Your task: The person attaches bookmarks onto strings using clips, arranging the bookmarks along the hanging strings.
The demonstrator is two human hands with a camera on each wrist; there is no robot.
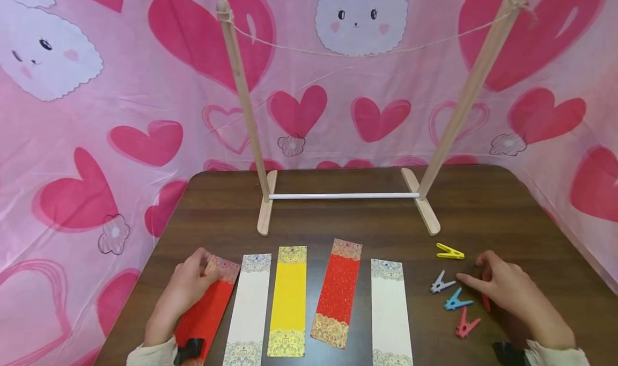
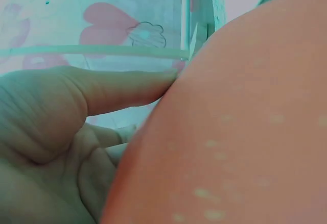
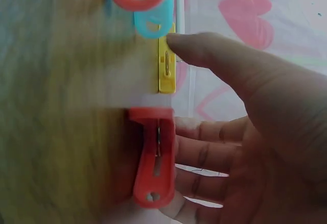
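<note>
A red paper strip [image 1: 208, 308] with a gold-patterned end lies at the table's left, under my left hand [image 1: 185, 285]. That hand pinches it near its top; in the left wrist view the thumb presses on the strip's edge [image 2: 230, 132], with fingers partly hidden behind. My right hand [image 1: 512, 288] is at the right among small clothespins. Its fingers rest beside a red clothespin [image 3: 156, 168], with the thumb held apart from it. Near the thumb are yellow [image 1: 450, 251], white [image 1: 441, 283], blue [image 1: 456, 300] and another red clothespin [image 1: 466, 324].
Between the hands lie a white strip [image 1: 249, 307], a yellow strip [image 1: 288, 296], a second red strip [image 1: 339, 288] and another white strip [image 1: 390, 312]. Behind them stands a wooden frame [image 1: 246, 103] with a string [image 1: 309, 53] across its top and a white bar [image 1: 343, 196] below.
</note>
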